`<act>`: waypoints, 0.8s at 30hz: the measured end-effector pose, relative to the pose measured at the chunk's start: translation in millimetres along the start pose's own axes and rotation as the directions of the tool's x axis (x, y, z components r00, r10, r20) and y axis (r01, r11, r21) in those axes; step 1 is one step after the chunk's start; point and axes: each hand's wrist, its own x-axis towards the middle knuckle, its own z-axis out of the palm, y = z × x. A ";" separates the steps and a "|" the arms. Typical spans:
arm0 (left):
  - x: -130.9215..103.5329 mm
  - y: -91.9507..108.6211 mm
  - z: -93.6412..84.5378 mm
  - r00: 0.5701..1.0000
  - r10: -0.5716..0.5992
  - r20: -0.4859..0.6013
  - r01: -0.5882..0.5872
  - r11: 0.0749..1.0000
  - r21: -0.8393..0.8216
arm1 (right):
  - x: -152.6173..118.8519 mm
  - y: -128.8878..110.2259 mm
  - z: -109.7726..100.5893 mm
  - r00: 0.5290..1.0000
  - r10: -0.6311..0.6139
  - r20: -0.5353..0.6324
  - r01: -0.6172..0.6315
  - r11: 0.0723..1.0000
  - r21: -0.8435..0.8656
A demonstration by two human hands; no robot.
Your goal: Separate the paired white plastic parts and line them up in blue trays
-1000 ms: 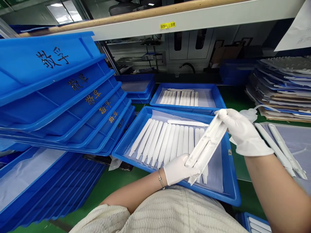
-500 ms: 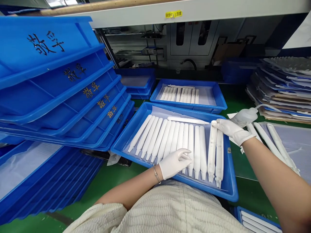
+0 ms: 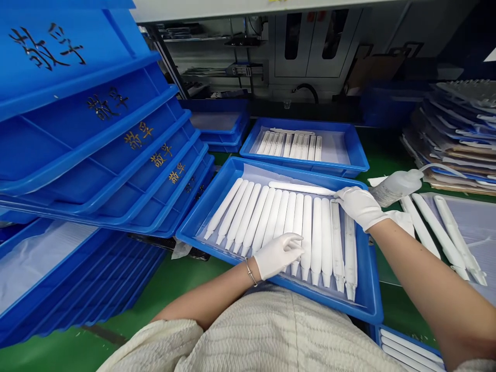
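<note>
A blue tray (image 3: pixel 374 274) holds a row of long white plastic pieces (image 3: pixel 273 219), smooth and rounded with narrow lower tips. At the row's right end lie two pieces with their hollow side up, a nearer-in hollow piece (image 3: pixel 338 243) and an outer hollow piece (image 3: pixel 351 258). My right hand (image 3: pixel 358 206), white-gloved, pinches at the top end of the inner one, beside a crosswise piece (image 3: pixel 300 187). My left hand (image 3: pixel 279 256), also gloved, rests loosely over the lower part of the row, fingers slightly apart and holding nothing visible.
Behind stands another blue tray (image 3: pixel 358 155) with similar pieces. Stacked blue bins (image 3: pixel 77 134) rise at left. To the right are a squeeze bottle (image 3: pixel 399 187), loose white pieces (image 3: pixel 437 232) and a pile of sheets (image 3: pixel 457 134). A small tray (image 3: pixel 411 351) sits at lower right.
The inner hollow piece has shifted left against the row, apart from the outer one. My right hand moved slightly with its top end; my left hand stays nearly still. The view tilted down slightly.
</note>
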 end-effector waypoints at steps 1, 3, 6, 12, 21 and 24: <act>1.1 -0.7 -0.2 1.000 -0.007 0.005 0.007 1.000 0.010 | 2.9 -2.6 -1.9 1.000 0.000 -0.002 0.000 1.000 0.024; 3.6 -2.8 -0.6 1.000 -0.016 0.019 0.016 1.000 0.017 | 9.7 -10.3 -3.8 1.000 -0.002 0.016 0.001 0.997 0.073; 7.5 -7.3 -1.5 1.000 -0.010 0.014 0.010 1.000 -0.001 | 21.8 -25.1 -1.3 0.997 -0.005 0.077 -0.003 0.995 0.101; 12.0 -12.9 -4.6 1.000 0.020 0.009 -0.020 0.999 0.039 | 38.4 -44.2 7.9 0.992 0.013 0.129 -0.023 0.997 0.077; 6.8 -0.4 -5.1 1.000 -0.017 -0.012 0.018 0.995 0.095 | 34.5 -37.2 -10.7 0.993 0.063 0.104 -0.091 0.953 0.290; 6.8 -2.0 -5.2 1.000 -0.007 -0.012 0.009 0.995 0.099 | 24.1 -33.8 -21.1 0.997 0.035 0.069 -0.062 0.900 0.432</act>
